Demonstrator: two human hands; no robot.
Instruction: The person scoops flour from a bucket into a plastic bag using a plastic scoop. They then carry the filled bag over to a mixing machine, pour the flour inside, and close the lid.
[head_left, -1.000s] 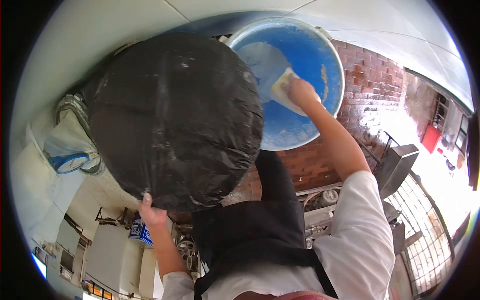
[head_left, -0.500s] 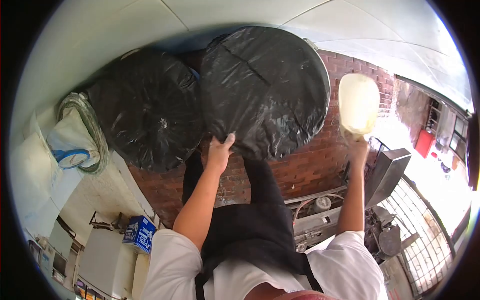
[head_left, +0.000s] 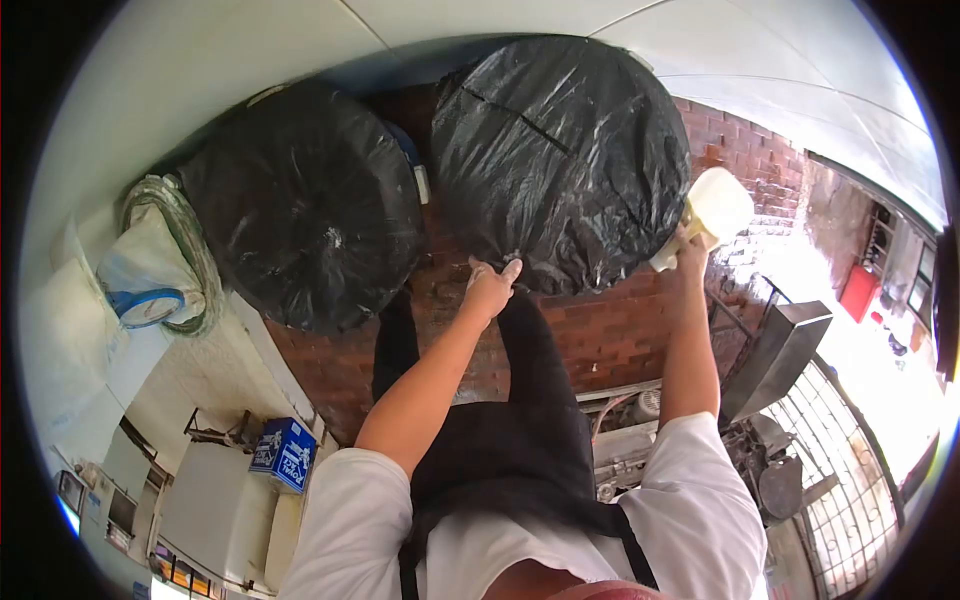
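A large round container topped with a black plastic sheet [head_left: 565,165] stands in front of me. My left hand [head_left: 492,285] is closed on the near edge of that sheet, thumb on top. At the container's right side, my right hand [head_left: 692,250] grips a pale yellow plastic container [head_left: 722,205], its fingers wrapped round the narrow lower part. That plastic container is right beside the sheet's edge; whether they touch I cannot tell. A second round container under black plastic [head_left: 310,210] stands to the left.
Red brick floor [head_left: 620,330] lies underfoot. At left are a sack with a rolled rim [head_left: 160,255] and a blue-rimmed round object [head_left: 147,308]. A blue box [head_left: 283,455] rests lower left. Machinery with a metal housing [head_left: 775,360] stands right. A tiled wall [head_left: 480,15] closes the far side.
My right hand has brought the pale plastic container leftward, close to the covered container, and tilted it. My left hand and the sheet edge have shifted right. The gap between the covered containers looks wider.
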